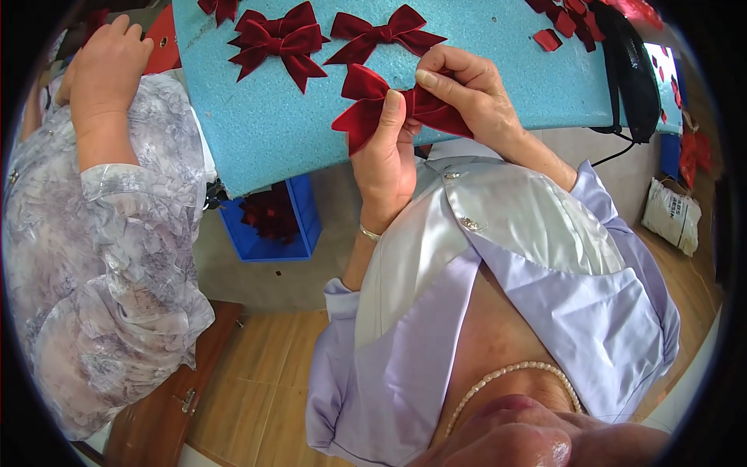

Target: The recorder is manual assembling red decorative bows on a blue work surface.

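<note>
A dark red bow (424, 109) is held up over the near edge of the surface, between the two hands. The left hand (387, 159) has its thumb pressed on the front beside the knot, with fingers behind that are mostly hidden. The right hand (476, 93) pinches the bow between thumb and forefinger just right of the knot, its other fingers curled.

The bow looks very light and soft, a velvety ribbon with a short pile that should give some grip rather than slip. Its loops would probably crush or crease under a hard squeeze, and its tails look floppy, so the middle by the knot seems the firmest place to take hold.

The surface (249, 140) is pale blue and speckled. On its far left part lie matching bows, a pair overlapping (282, 40) and a single bow (383, 34) to their right. Small red pieces (572, 22) are scattered far right, near a black item (636, 74) whose kind I cannot tell. Below, on the left, a blue bin (313, 214) contains dark red material. A co-worker in a patterned shirt (144, 226) is at the left; a white bag (671, 216) is at the right, above wood-toned flooring (261, 397).
</note>
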The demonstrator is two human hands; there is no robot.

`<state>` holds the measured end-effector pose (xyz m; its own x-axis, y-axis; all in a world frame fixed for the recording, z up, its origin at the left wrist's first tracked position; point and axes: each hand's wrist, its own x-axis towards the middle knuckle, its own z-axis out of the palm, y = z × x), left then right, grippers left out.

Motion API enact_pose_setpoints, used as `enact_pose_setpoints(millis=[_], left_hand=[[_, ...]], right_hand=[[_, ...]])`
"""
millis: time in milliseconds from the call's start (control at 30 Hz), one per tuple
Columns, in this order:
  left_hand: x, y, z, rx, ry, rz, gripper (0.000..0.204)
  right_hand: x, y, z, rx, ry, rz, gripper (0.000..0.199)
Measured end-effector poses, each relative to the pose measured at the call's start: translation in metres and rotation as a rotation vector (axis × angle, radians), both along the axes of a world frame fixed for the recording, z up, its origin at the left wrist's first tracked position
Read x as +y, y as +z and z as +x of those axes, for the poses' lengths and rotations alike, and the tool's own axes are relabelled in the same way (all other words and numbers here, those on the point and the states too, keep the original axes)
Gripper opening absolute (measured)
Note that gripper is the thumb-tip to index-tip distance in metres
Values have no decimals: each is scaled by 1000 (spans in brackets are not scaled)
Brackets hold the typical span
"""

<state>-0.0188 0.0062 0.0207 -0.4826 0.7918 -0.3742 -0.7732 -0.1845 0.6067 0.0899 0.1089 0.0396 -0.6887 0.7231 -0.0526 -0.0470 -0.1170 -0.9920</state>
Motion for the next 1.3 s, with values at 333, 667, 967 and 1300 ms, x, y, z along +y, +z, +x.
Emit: enact_pose_setpoints(millis=[333,667,967,1300], left_hand=[[5,6,-5,-116,2,46,16],[10,-4,0,-200,8,84,26],[9,5,-2,-142,19,8,27],[7,14,3,-75,52,3,28]], right_hand=[[1,-2,12,-93,103,-138,34],[-16,-25,13,-70,21,-136,30],[5,-13,19,-19,12,336,44],[21,9,16,-36,-14,601,30]])
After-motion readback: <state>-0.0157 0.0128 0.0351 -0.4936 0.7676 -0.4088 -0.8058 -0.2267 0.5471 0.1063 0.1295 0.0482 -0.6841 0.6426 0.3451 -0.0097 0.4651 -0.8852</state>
